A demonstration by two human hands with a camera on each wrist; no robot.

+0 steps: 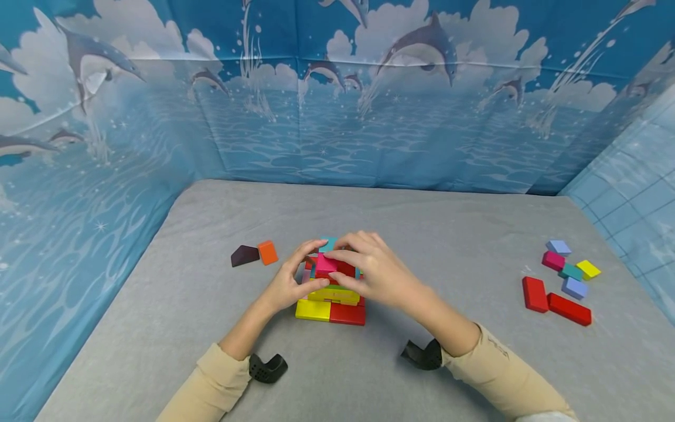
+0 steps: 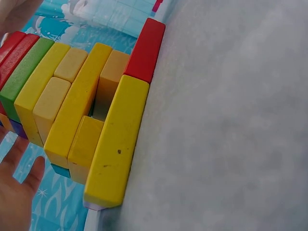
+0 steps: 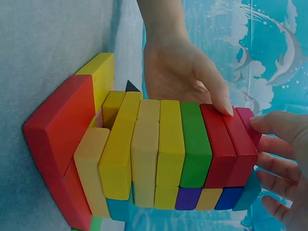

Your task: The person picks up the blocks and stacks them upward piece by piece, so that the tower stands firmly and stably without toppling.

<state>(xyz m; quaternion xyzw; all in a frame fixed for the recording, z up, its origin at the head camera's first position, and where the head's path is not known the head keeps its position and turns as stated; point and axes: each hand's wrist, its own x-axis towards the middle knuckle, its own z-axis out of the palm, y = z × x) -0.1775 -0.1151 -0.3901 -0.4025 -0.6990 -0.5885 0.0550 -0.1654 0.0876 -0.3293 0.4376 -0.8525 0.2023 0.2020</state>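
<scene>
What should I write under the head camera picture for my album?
Both hands, left hand and right hand, steady a pink block atop a colourful block tower on a grey table.

Both arms reach forward and bend in toward each other; the left hand [image 1: 289, 282] is curled, its thumb and fingers pinching inward; the right hand [image 1: 371, 271] sits palm down, fingers bent and pointing left, fingertips near the left hand's.
</scene>
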